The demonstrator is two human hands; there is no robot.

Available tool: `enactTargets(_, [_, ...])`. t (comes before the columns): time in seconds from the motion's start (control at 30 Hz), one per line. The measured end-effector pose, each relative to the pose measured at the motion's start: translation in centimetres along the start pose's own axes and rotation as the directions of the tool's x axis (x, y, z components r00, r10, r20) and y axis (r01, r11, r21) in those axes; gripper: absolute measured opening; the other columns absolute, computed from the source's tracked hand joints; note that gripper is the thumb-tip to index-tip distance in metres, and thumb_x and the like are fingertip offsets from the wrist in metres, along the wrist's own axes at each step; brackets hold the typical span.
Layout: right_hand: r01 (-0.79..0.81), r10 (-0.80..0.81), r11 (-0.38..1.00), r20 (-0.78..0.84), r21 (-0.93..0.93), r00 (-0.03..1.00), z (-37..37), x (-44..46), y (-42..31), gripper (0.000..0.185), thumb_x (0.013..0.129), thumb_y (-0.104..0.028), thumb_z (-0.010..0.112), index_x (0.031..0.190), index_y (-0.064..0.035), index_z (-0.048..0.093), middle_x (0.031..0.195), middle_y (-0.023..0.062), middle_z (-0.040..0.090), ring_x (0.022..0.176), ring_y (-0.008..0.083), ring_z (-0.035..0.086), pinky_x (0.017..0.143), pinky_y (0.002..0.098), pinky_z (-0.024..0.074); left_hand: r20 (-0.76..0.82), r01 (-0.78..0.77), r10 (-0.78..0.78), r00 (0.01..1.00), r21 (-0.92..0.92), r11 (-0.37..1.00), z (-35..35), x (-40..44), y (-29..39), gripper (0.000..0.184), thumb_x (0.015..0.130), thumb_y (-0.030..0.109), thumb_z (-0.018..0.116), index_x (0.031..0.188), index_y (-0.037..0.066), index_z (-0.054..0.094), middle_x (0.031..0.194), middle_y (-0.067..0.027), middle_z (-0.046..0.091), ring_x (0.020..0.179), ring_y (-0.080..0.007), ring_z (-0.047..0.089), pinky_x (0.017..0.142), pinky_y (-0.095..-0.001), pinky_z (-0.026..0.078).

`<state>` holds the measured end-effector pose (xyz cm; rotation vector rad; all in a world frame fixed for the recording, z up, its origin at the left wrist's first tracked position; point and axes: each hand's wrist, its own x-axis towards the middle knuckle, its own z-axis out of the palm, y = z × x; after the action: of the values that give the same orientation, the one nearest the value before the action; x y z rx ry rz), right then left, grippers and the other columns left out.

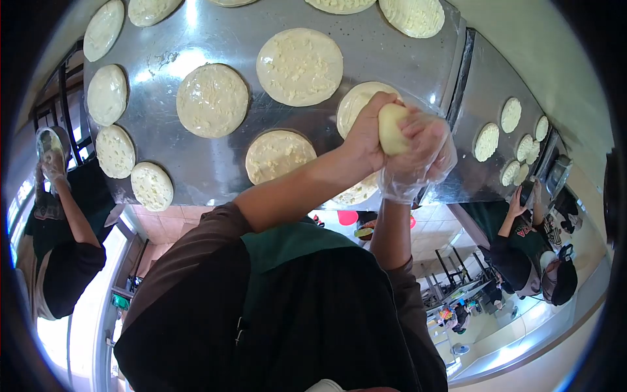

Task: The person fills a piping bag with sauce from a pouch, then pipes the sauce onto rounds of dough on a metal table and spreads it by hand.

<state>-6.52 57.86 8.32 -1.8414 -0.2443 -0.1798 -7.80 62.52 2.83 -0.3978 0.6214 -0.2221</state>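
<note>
Between my two hands is a smooth pale yellow lump (392,129), rounded like a ball; whether it is butter or dough I cannot tell. My left hand (369,130), bare, is closed around its left side. My right hand (423,149) wears a clear plastic glove and curls its fingers against the lump's right side. Directly under the hands lies a flat dough round (358,98), partly covered by them. Another dough round (354,191) shows below my left forearm. A dough round (279,157) dotted with pale bits lies left of my hands.
More dough rounds (300,66) lie across the shiny metal table (215,39). A second metal table (486,78) with several smaller rounds adjoins at right. One co-worker (65,255) at left holds a metal container (51,138). Another co-worker (522,248) at right holds a dark object (526,191).
</note>
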Motion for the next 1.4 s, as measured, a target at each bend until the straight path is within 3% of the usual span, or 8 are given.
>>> enactTargets(0.3, [-0.14,0.146,0.987,-0.075,0.081,0.986,-3.1,-5.1,-0.7,0.039,0.091,-0.021,0.042,0.056,-0.0041,0.045,0.055,0.0074,0.047,0.052,0.0153,0.047,0.069,0.0388,0.0522,-0.136,0.099,-0.089,0.987,0.065,0.993,-4.3,-3.7,-3.7,0.029,0.086,0.032,0.048,0.088,0.005,0.058,0.083,-0.0084,0.062,0.076,-0.0203,0.062,0.074,-0.0328,0.052])
enactTargets(0.5, [0.071,-0.069,0.919,0.02,-0.388,0.997,-0.7,0.4,-1.4,0.039,0.092,-0.02,0.04,0.057,-0.0037,0.044,0.057,0.0056,0.049,0.052,0.0145,0.05,0.061,0.0302,0.0496,-0.002,0.042,-0.042,0.999,0.04,0.998,-1.2,0.4,-1.1,0.029,0.085,0.032,0.05,0.088,0.005,0.059,0.082,-0.0091,0.062,0.075,-0.0211,0.061,0.073,-0.0335,0.052])
enactTargets(0.6, [0.046,-0.05,0.996,-0.058,-0.081,0.997,-0.2,0.7,0.3,0.039,0.092,-0.019,0.039,0.057,-0.0029,0.044,0.058,0.0049,0.051,0.054,0.0136,0.051,0.059,0.0284,0.0481,-0.041,0.041,-0.038,0.998,0.065,0.997,-0.4,0.6,-0.6,0.028,0.084,0.032,0.051,0.087,0.005,0.059,0.081,-0.0089,0.062,0.074,-0.0209,0.061,0.072,-0.0329,0.051])
enactTargets(0.7, [0.072,-0.058,0.912,0.046,-0.404,0.997,-2.1,-1.5,-0.6,0.039,0.092,-0.019,0.039,0.058,-0.0027,0.044,0.058,0.006,0.05,0.054,0.0143,0.052,0.059,0.0294,0.0495,-0.025,0.082,-0.08,0.996,0.091,0.992,-2.1,-1.4,-1.9,0.028,0.085,0.032,0.05,0.087,0.006,0.059,0.082,-0.0089,0.062,0.073,-0.0206,0.061,0.072,-0.0322,0.051])
enactTargets(0.8, [-0.111,0.109,0.994,-0.068,-0.021,0.992,-3.7,-4.9,-0.5,0.038,0.092,-0.019,0.04,0.058,-0.0029,0.044,0.059,0.0075,0.05,0.054,0.0154,0.051,0.059,0.0307,0.0511,-0.168,0.126,-0.113,0.979,0.067,0.99,-3.7,-3.5,-3.9,0.027,0.086,0.031,0.049,0.087,0.006,0.059,0.081,-0.0087,0.062,0.073,-0.0204,0.061,0.073,-0.0321,0.051])
enactTargets(1.1, [0.031,-0.04,0.983,-0.044,-0.183,0.998,-0.7,1.3,-0.2,0.038,0.091,-0.019,0.038,0.057,-0.0026,0.043,0.055,0.0061,0.048,0.052,0.0139,0.05,0.057,0.0306,0.0505,-0.015,0.06,-0.058,0.998,0.105,0.993,-0.3,1.2,-1.0,0.028,0.085,0.031,0.049,0.087,0.005,0.059,0.08,-0.009,0.061,0.073,-0.0211,0.061,0.074,-0.0338,0.051])
enactTargets(1.3, [0.187,-0.192,0.774,0.058,-0.605,0.98,-3.9,-2.9,0.2,0.036,0.09,-0.018,0.038,0.058,-0.0034,0.044,0.057,0.0066,0.051,0.052,0.0143,0.052,0.056,0.0297,0.0495,-0.102,0.094,-0.085,0.991,0.089,0.992,-3.0,-1.8,-3.8,0.026,0.083,0.029,0.05,0.082,0.004,0.059,0.078,-0.0092,0.061,0.072,-0.0213,0.06,0.073,-0.0323,0.051])
enactTargets(1.4, [-0.061,0.05,0.972,-0.055,-0.227,0.997,-4.9,-5.3,-0.5,0.034,0.089,-0.017,0.04,0.057,-0.005,0.044,0.058,0.007,0.053,0.051,0.0158,0.053,0.054,0.0296,0.0491,-0.197,0.096,-0.072,0.978,0.117,0.989,-4.9,-2.7,-5.3,0.026,0.085,0.029,0.047,0.084,0.006,0.058,0.078,-0.0075,0.061,0.071,-0.0195,0.06,0.072,-0.032,0.05])
